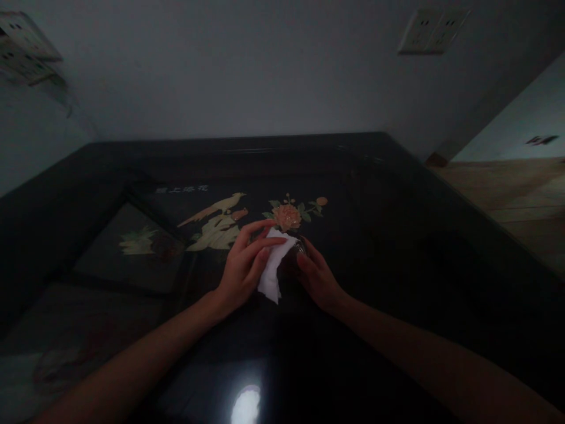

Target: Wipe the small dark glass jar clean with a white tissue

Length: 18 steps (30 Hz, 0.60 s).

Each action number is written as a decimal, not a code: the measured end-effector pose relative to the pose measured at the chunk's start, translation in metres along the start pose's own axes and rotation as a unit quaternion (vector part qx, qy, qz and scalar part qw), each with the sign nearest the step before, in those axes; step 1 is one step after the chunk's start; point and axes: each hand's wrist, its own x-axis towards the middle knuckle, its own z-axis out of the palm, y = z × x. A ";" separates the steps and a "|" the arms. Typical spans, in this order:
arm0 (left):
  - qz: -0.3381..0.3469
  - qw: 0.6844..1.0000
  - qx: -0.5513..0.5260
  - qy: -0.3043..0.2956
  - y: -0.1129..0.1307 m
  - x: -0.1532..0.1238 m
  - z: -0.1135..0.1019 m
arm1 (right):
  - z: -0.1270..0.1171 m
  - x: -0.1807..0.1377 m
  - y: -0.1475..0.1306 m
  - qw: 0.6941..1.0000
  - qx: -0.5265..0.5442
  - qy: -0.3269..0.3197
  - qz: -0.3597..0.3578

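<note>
A crumpled white tissue (276, 265) hangs from my left hand (249, 256), pinched between thumb and fingers, its torn lower end dangling over the dark tabletop. Close beside it, my right hand (320, 277) is closed around a small, dark, shiny object (301, 247). Only a glinting bit of that object shows past the thumb, so its kind is unclear. The tissue's upper edge meets the object or lies right against it. Both hands are just above the glossy black table (388, 194), near an inlaid orange flower (286, 217).
Left of the flower, the tabletop bears a pale inlaid bird (220, 204). A white wall rises behind the table, with sockets (432, 32) at upper right and more sockets (26, 47) at upper left. Wooden floor (512, 188) shows beyond the right edge. The light is dim.
</note>
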 end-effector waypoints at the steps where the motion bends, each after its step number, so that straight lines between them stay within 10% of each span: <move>1: 0.019 1.000 0.021 0.000 -0.001 -0.001 -0.001 | 0.001 0.000 -0.001 1.000 0.005 0.003 0.003; 9: 0.152 0.979 0.075 -0.111 0.003 -0.003 -0.001 | -0.005 0.002 0.005 0.999 0.030 0.031 0.023; 18: 0.085 0.989 0.054 -0.112 -0.003 -0.002 0.001 | -0.002 0.001 0.002 0.999 0.027 0.025 0.017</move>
